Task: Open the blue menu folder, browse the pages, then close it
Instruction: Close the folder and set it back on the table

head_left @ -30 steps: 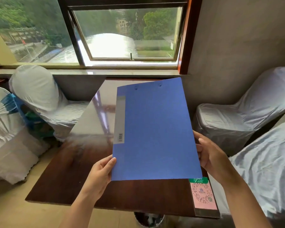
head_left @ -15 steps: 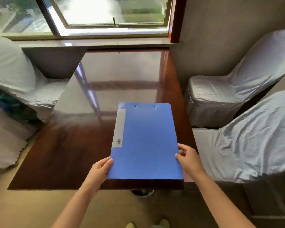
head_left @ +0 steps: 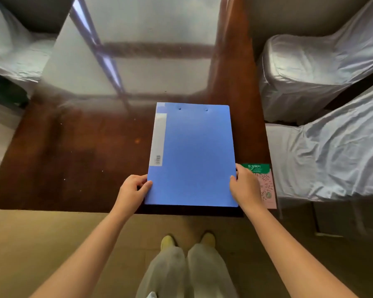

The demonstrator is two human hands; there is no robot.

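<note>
The blue menu folder lies closed and flat on the dark wooden table, near its front right edge, with a grey spine label on its left side. My left hand grips the folder's lower left edge, thumb on the cover. At the lower right edge, my right hand holds the cover with its fingers curled around the rim.
A pink and green card is stuck on the table's front right corner, partly under my right hand. White covered chairs stand to the right and far left. My legs and shoes show below the table edge.
The folder has come down from being held tilted in the air to lying flat on the table. My view has tipped downward; both hands stayed on its lower edges.
</note>
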